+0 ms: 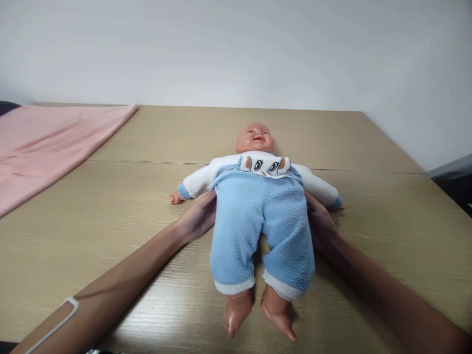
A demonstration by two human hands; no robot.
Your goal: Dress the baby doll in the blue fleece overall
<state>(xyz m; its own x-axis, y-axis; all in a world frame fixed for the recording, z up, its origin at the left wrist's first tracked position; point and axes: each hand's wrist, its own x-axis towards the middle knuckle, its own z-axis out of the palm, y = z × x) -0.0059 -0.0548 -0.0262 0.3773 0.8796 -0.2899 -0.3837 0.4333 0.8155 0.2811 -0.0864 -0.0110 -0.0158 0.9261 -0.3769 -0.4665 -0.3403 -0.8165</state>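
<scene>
A baby doll (258, 211) lies on its back on the wooden table, head towards the wall and bare feet towards me. It wears fluffy light-blue trousers and a white top with an animal face on the chest. My left hand (199, 216) is against the doll's side at the waist, its fingers hidden under or behind the body. On the opposite side my right hand (321, 221) touches the doll at the same height, fingers likewise out of sight. Both doll arms are spread outwards, lying beyond my hands.
A pink cloth (55, 147) is spread over the table's left side. The wooden table (129, 275) has a seam running across it, and a white wall (236, 54) stands behind. Something dark (455, 182) shows past the right edge.
</scene>
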